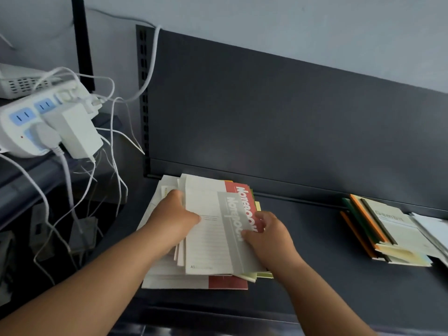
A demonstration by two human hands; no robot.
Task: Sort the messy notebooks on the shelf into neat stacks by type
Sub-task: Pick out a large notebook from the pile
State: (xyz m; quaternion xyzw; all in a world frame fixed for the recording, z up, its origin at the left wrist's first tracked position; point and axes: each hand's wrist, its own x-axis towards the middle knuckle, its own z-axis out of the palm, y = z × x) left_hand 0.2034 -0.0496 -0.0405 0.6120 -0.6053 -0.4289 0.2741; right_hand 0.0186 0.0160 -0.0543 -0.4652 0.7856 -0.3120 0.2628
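Gripping the left edge of the grey-banded notebook [213, 238], the left hand [174, 217] lays its thumb on the white ruled cover, with its fingers tucked under the edge. The right hand [269, 236] has its grip pinched on the same notebook's right side, thumb on the grey band and fingers curled at the edge, seemingly beneath it. That notebook tops a skewed pile [169, 275] on the dark shelf [303, 251], over a red-banded notebook [238, 190]. Well apart, at the right, lies a second stack [388, 234] with orange and green spines. A white power strip [31, 122] with trailing cables [114, 151] sits at the left.
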